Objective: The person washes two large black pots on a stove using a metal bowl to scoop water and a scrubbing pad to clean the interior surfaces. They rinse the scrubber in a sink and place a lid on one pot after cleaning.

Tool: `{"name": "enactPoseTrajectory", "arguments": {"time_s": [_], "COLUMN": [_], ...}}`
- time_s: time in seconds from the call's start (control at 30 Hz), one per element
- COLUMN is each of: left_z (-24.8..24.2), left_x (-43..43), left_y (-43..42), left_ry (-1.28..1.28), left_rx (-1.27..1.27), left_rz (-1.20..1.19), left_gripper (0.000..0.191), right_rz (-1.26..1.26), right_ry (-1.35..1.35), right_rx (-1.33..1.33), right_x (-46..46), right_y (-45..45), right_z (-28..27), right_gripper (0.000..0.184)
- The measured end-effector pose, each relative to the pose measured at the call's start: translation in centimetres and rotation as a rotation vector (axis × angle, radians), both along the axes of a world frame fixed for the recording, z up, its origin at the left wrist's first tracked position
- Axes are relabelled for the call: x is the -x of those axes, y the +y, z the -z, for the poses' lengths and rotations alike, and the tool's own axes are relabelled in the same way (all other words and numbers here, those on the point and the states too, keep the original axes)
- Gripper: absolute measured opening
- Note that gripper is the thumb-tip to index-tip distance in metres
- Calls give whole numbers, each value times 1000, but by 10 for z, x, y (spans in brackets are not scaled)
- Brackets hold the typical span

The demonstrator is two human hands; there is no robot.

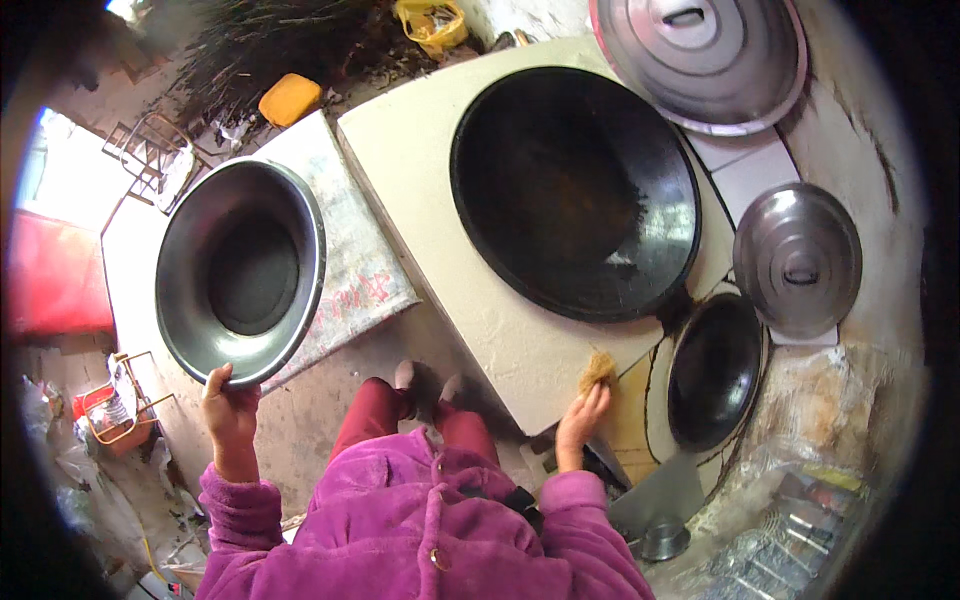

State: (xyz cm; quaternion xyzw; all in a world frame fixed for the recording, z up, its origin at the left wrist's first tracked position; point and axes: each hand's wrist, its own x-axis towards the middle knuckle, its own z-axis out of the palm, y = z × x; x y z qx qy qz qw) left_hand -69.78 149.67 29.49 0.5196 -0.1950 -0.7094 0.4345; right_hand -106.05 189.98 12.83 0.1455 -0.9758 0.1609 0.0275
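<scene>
My left hand (231,409) grips the near rim of a large dark basin (247,270), the thumb over its lip. The basin looks bare inside and is tilted toward me, above or against a pale board marked with red writing. In my right hand (583,420) is a tan scrubbing pad (598,373), at the near edge of the cream stove top (450,247). Beyond that hand a big black wok (574,195) is set into the stove top, with brownish patches and a wet-looking shine inside. A smaller black wok (714,371) sits to the right.
Two round metal lids, one large (697,60) and one smaller (799,259), lean at the wall side. An orange object (290,100) and a yellow bag (433,26) lie near dry brushwood (255,45). Utensils (787,540) are at lower right. A metal-framed chair (154,161) stands left.
</scene>
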Motion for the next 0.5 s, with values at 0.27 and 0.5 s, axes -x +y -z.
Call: {"name": "enactPoseTrajectory", "arguments": {"time_s": [0.27, 0.5], "left_z": [13, 32], "left_x": [-12, -47], "left_y": [-38, -127], "left_ry": [-18, -27], "left_rx": [-72, -81], "left_rz": [-89, -153], "left_gripper": [11, 12], "right_rz": [-378, -452], "right_ry": [13, 122], "right_rx": [-146, 20], "right_x": [-74, -36], "right_y": [-151, -426], "right_z": [22, 29], "right_gripper": [44, 34]}}
